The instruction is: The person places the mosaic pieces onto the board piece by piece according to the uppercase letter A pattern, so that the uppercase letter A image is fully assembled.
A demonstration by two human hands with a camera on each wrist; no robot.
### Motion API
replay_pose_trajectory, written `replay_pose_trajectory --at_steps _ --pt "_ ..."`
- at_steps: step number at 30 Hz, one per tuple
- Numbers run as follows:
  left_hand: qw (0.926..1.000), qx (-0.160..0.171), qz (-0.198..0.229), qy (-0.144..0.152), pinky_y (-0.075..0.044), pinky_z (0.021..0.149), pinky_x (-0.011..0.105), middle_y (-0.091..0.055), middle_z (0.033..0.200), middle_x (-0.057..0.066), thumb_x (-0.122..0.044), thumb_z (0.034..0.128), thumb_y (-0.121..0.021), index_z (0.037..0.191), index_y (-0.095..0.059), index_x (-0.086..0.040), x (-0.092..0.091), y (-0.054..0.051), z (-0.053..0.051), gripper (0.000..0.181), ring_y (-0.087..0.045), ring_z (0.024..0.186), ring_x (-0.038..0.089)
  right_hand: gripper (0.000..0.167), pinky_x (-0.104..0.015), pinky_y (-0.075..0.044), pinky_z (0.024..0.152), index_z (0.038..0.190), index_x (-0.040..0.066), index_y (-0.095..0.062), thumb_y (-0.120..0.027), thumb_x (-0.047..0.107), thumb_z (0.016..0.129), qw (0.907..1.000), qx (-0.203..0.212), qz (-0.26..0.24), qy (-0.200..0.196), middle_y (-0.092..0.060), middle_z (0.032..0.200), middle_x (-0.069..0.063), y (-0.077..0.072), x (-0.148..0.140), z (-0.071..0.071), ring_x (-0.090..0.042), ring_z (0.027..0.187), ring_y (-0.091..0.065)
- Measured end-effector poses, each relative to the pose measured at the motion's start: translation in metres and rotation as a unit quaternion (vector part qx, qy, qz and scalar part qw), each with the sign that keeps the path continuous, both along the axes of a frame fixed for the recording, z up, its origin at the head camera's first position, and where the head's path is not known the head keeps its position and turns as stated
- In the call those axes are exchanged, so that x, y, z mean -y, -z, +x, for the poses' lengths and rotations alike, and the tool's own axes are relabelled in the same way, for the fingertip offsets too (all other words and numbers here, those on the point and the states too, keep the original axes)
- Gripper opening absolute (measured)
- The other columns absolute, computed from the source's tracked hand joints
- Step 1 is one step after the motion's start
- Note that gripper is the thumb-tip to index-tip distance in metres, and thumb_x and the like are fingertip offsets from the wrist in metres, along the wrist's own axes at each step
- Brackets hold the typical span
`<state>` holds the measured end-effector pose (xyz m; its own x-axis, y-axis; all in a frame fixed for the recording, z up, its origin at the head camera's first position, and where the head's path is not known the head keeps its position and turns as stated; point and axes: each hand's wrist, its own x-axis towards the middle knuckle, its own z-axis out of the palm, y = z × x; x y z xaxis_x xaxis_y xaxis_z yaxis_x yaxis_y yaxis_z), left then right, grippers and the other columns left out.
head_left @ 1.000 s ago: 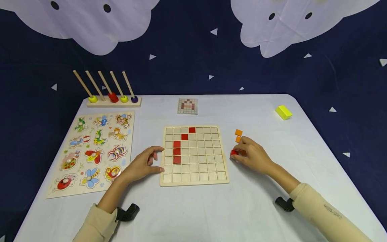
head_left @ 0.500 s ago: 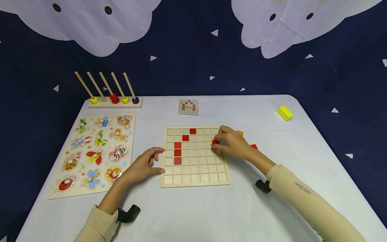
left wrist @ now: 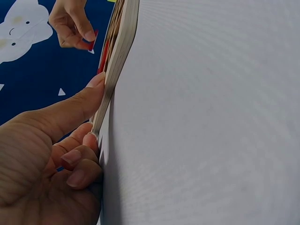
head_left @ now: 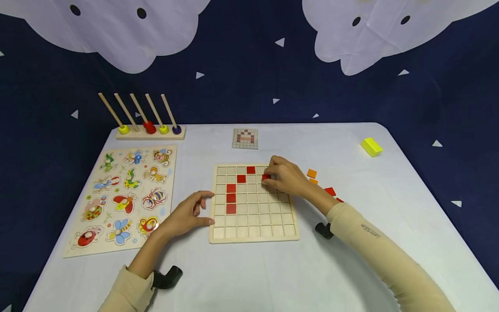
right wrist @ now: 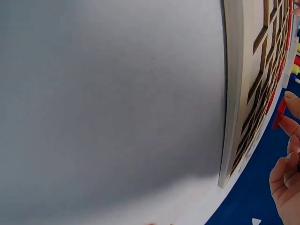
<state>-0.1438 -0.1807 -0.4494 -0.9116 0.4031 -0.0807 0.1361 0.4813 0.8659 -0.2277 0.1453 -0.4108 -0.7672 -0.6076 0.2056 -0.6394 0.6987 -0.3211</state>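
Note:
A wooden grid board (head_left: 254,241) lies flat on the table, with several red square tiles (head_left: 231,198) set in its cells at upper left. My right hand (head_left: 287,177) is over the board's upper right part, pinching another red tile (right wrist: 279,114) between thumb and finger. In the left wrist view that pinched tile (left wrist: 93,41) appears apart from the grid surface. My left hand (head_left: 184,216) rests at the board's left edge, thumb and index fingertip touching it at separate spots. The other left fingers are loosely bent, as the left wrist view shows.
Loose orange tiles (head_left: 312,173) and red tiles (head_left: 330,191) lie right of the board. Behind it is a small pattern card (head_left: 245,139). An insect puzzle board (head_left: 122,201) and a peg stand with rings (head_left: 150,135) are at left; a yellow block (head_left: 371,147) is at back right.
My right hand has picked up a red tile from the loose ones at right and moved left with it over the board. The left hand has stayed at the board's edge.

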Motion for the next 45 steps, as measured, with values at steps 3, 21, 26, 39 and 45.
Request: replay_pose_trajectory --at_steps 3,21,26,39,45 --pt "1.0 -0.003 0.001 0.0 -0.033 0.064 0.025 -0.048 0.097 0.008 -0.014 0.0768 -0.085 0.136 -0.052 -0.004 -0.001 0.0 0.001 0.069 -0.038 0.074 0.013 0.019 -0.034 -0.05 0.074 0.095 0.009 -0.077 -0.078 0.026 0.087 1.0 0.001 -0.001 -0.002 -0.054 0.09 -0.001 0.003 0.002 -0.003 -0.014 0.083 -0.05" --pt "1.0 -0.009 0.0 0.002 -0.033 0.063 0.025 -0.048 0.097 0.008 -0.014 0.0764 -0.086 0.135 -0.052 -0.005 -0.004 -0.001 0.003 0.068 -0.038 0.074 0.013 0.019 -0.034 -0.047 0.078 0.099 0.008 -0.076 -0.077 0.022 0.087 0.9878 0.135 -0.07 0.034 -0.054 0.093 -0.004 0.014 0.004 -0.009 -0.017 0.082 -0.051" --pt "1.0 -0.004 -0.002 0.004 -0.033 0.064 0.024 -0.048 0.097 0.008 -0.013 0.0764 -0.086 0.135 -0.052 -0.005 -0.005 -0.001 0.003 0.068 -0.038 0.074 0.012 0.037 -0.034 -0.046 0.075 0.114 0.005 -0.073 -0.077 0.03 0.087 0.9917 0.107 -0.055 0.044 -0.053 0.097 -0.008 0.007 -0.004 -0.003 -0.017 0.081 -0.05" --pt "1.0 0.003 -0.007 -0.002 -0.033 0.063 0.025 -0.048 0.098 0.009 -0.013 0.0765 -0.085 0.135 -0.052 -0.005 -0.004 -0.003 0.001 0.068 -0.038 0.074 0.014 0.026 -0.031 -0.041 0.068 0.113 0.004 -0.074 -0.075 0.01 0.088 0.9883 0.088 -0.053 0.113 -0.054 0.094 -0.01 -0.001 -0.1 0.028 -0.024 0.078 -0.049" --pt "1.0 0.004 -0.004 -0.005 -0.032 0.064 0.025 -0.048 0.098 0.009 -0.013 0.0769 -0.085 0.136 -0.051 -0.005 -0.001 -0.003 0.001 0.069 -0.038 0.074 0.013 0.024 -0.029 -0.041 0.066 0.108 0.003 -0.075 -0.076 0.01 0.086 0.987 0.082 -0.031 0.135 -0.054 0.093 -0.008 0.005 -0.138 0.045 -0.02 0.077 -0.049"
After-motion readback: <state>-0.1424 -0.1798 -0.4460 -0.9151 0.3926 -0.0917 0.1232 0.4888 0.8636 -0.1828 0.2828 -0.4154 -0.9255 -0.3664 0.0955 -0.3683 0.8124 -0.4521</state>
